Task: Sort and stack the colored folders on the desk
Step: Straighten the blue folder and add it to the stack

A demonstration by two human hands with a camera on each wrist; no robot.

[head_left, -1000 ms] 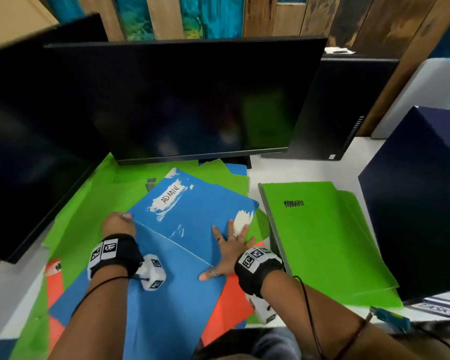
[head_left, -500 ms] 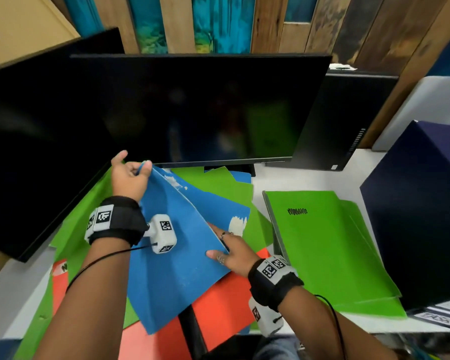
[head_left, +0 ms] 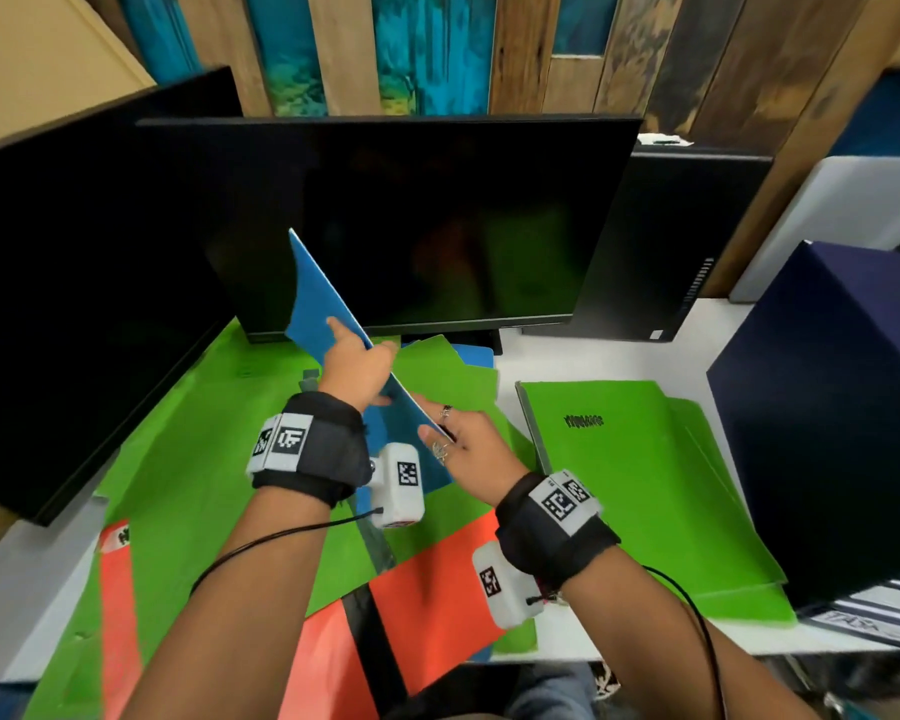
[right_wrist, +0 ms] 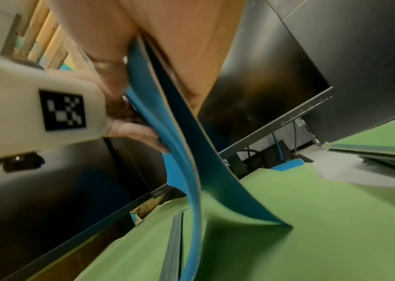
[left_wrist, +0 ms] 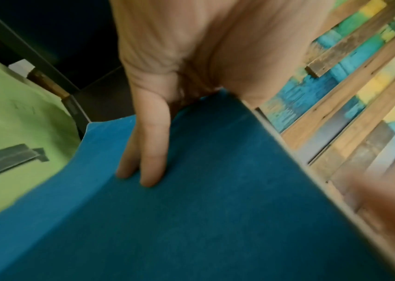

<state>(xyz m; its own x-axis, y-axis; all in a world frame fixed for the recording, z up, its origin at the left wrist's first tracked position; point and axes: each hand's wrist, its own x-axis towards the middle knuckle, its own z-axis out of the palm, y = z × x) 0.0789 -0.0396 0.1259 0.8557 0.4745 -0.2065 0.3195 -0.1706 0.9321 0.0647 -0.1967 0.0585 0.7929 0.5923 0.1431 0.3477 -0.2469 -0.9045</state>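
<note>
A blue folder (head_left: 313, 304) stands tilted up on edge in front of the middle monitor, held between both hands. My left hand (head_left: 357, 363) grips its upper part; in the left wrist view the fingers (left_wrist: 153, 152) lie flat on the blue face (left_wrist: 215, 209). My right hand (head_left: 458, 444) pinches its lower near edge, and in the right wrist view the blue folder (right_wrist: 215, 171) runs between thumb and fingers. Loose green folders (head_left: 204, 433) cover the desk beneath. Orange folders (head_left: 427, 589) lie at the front. A green stack (head_left: 635, 485) lies to the right.
A black monitor (head_left: 411, 226) stands close behind the folder, and a second monitor (head_left: 74, 278) stands at the left. A black computer case (head_left: 671, 252) and a dark blue box (head_left: 827, 407) close off the right. Another blue folder (head_left: 471, 353) peeks out by the monitor stand.
The blue folder has come off the pile and tipped up on edge. My left hand rose and moved right with it; my right hand shifted from lying flat to pinching the lower edge.
</note>
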